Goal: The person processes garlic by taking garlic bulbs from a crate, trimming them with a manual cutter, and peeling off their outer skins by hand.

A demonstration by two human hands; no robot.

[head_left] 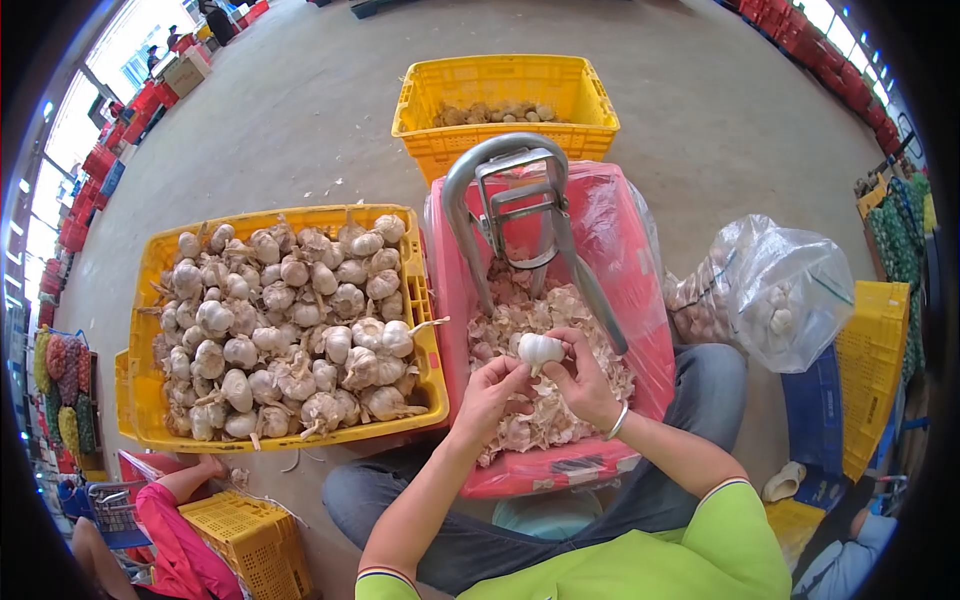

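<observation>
A clean white garlic bulb is held between both hands above a red container lined with clear plastic. My left hand has its fingers closed at the bulb's lower left. My right hand, with a bracelet at the wrist, grips the bulb from the right. Loose garlic skins fill the container under the hands. A grey metal frame with a curved handle rises over its far part. To the left, a yellow crate is heaped with untrimmed garlic bulbs.
Beyond the red container, a yellow crate holds some bulbs. A clear plastic bag of garlic stands at the right, near blue and yellow crates. A person in pink is at the lower left; another person's sleeve shows lower right.
</observation>
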